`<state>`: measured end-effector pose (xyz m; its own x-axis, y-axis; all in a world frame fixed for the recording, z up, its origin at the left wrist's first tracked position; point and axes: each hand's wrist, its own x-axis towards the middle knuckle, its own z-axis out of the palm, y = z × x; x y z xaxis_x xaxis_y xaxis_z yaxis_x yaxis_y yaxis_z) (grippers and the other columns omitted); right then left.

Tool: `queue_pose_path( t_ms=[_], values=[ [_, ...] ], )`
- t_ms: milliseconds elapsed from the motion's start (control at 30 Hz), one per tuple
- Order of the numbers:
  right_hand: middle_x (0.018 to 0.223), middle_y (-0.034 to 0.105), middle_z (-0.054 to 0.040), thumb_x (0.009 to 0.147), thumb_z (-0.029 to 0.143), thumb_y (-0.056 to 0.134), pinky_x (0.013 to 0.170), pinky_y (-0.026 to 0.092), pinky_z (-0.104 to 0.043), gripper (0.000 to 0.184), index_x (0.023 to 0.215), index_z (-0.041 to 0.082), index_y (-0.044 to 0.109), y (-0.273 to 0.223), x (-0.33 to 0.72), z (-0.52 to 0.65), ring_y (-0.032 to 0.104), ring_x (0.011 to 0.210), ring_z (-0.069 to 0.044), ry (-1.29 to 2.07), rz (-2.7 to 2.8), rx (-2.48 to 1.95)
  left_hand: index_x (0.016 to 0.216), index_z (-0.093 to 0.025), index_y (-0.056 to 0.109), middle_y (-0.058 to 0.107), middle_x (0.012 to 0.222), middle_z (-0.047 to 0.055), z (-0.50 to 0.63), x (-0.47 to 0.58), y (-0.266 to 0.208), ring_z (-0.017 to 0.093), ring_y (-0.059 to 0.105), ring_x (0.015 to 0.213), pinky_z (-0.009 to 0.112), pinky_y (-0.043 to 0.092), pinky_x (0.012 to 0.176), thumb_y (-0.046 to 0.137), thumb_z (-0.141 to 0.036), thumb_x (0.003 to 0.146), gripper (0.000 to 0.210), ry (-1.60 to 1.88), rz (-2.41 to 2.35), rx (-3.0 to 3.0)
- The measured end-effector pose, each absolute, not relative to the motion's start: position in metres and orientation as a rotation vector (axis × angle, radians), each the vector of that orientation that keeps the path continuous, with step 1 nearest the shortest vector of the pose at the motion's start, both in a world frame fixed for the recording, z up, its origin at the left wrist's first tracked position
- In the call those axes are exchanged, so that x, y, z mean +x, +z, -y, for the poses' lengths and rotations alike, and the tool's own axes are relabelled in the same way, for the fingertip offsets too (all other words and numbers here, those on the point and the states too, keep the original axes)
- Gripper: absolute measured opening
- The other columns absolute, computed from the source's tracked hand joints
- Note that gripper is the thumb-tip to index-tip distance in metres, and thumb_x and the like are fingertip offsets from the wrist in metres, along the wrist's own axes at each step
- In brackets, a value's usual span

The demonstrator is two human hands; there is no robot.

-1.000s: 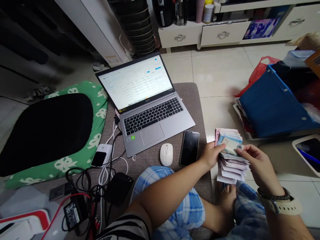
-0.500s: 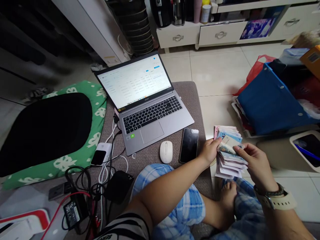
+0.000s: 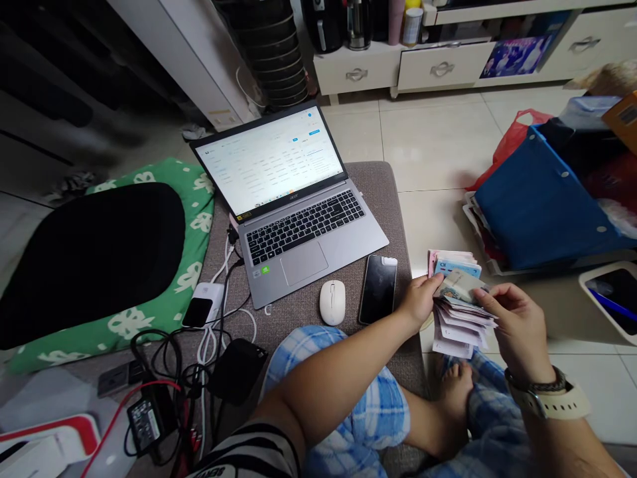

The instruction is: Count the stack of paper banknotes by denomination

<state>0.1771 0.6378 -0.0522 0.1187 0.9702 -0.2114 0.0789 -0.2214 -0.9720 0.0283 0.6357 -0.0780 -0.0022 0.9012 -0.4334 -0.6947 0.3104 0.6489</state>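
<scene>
A stack of banknotes (image 3: pixel 460 318), pink, blue and pale ones fanned in layers, is held off the right edge of the grey couch. My left hand (image 3: pixel 421 300) is closed on the stack's left side, thumb on top. On the right side, my right hand (image 3: pixel 515 322) pinches the edge of a pale note between thumb and fingers. Its wrist carries a watch with a cream strap. Left of my left hand lie a dark phone (image 3: pixel 378 289) and a white mouse (image 3: pixel 332 303). Beyond them an open laptop (image 3: pixel 298 226) shows a lit page.
Tangled cables and a power adapter (image 3: pixel 145 425) lie at the lower left, near a white power bank (image 3: pixel 204 305). A black pad (image 3: pixel 99 259) rests on a green cushion. To the right stand a blue bin (image 3: pixel 552 199) and a beige bin (image 3: pixel 562 305).
The top pale note has shifted slightly and more of the blue note shows behind it. My right hand has moved a little to the right, still pinching.
</scene>
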Motion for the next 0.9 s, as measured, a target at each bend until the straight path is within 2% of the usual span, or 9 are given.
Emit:
queue_pose_path(
  t_ms=[233,500,800,900],
  values=[
    [0.075,0.063,0.0008,0.068,0.038,0.08,0.064,0.042,-0.024,0.026,0.083,0.021,0.068,-0.0466,0.1733,-0.6362,0.054,0.07,-0.012,1.37,1.067,-1.422,0.075,-0.014,0.071,0.069,0.072,0.006,-0.6372,0.0281,-0.0845,0.023,0.064,0.085,0.036,0.043,0.088,0.078,-0.052,0.058,0.042,1.293,-0.96,0.246],
    [0.077,0.062,0.001,0.074,0.041,0.076,0.068,0.041,-0.024,0.022,0.081,0.021,0.068,-0.0497,0.178,-0.6354,0.052,0.072,-0.013,1.445,1.05,-1.419,0.077,-0.013,0.072,0.071,0.076,0.007,-0.6374,0.027,-0.0854,0.024,0.063,0.093,0.038,0.04,0.096,0.077,-0.049,0.061,0.039,1.295,-0.969,0.247],
    [0.063,0.05,0.0015,0.078,0.044,0.071,0.052,0.034,-0.025,0.025,0.074,0.021,0.064,-0.0527,0.1814,-0.6355,0.043,0.058,-0.012,1.462,1.088,-1.406,0.076,-0.013,0.072,0.071,0.076,0.006,-0.6383,0.0264,-0.0862,0.024,0.065,0.087,0.038,0.042,0.092,0.077,-0.048,0.06,0.039,1.306,-0.979,0.225],
    [0.063,0.056,-0.0017,0.08,0.05,0.065,0.05,0.036,-0.028,0.029,0.074,0.021,0.065,-0.0497,0.1799,-0.6354,0.047,0.055,-0.014,1.491,1.076,-1.371,0.075,-0.013,0.072,0.07,0.072,0.006,-0.6381,0.0265,-0.0855,0.024,0.065,0.085,0.037,0.044,0.09,0.077,-0.047,0.06,0.037,1.297,-0.958,0.205]
  ],
)
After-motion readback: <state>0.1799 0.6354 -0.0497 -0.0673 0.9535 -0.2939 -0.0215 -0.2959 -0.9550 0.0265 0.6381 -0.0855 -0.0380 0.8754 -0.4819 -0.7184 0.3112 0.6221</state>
